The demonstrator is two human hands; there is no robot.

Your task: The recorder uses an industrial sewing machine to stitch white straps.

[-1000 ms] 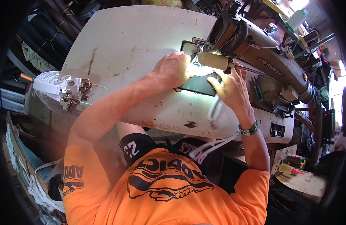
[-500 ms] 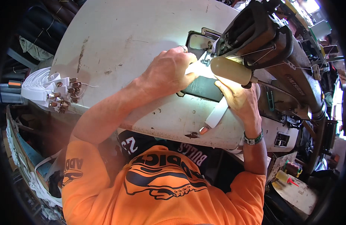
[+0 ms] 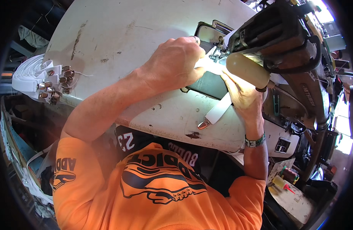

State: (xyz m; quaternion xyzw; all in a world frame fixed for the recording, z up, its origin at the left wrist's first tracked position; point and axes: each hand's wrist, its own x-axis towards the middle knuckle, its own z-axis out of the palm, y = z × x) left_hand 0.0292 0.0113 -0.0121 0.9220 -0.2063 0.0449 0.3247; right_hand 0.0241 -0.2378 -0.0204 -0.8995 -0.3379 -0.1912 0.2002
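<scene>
My left hand (image 3: pixel 178 63) is closed in a pinch just left of the presser foot (image 3: pixel 215 53) of a sewing machine (image 3: pixel 278 36). Between its fingertips is a white strap, washed out by glare. My right hand (image 3: pixel 243 92) holds the same side of the work from the right, thumb and fingers pressed together on the white strap (image 3: pixel 219 110). That strap hangs out below my right hand across the table, ending in a copper-coloured metal clip (image 3: pixel 203 125). An oblong lamp (image 3: pixel 247 71) lights the stitching spot and hides part of my right fingers. Dark metal plate (image 3: pixel 205 86) lies underneath.
A bundle of white straps with several metal clips (image 3: pixel 56 84) lies at the left edge of the pale, scuffed table (image 3: pixel 107 38). Green thread snips (image 3: pixel 276 104) rest at the machine's base. A yellow bottle with a red tip (image 3: pixel 281 184) is at the lower right.
The whole view has shifted slightly. Both hands stay close to the presser foot, still gripping the strap. The clip end of the strap shows a little more of its metal face.
</scene>
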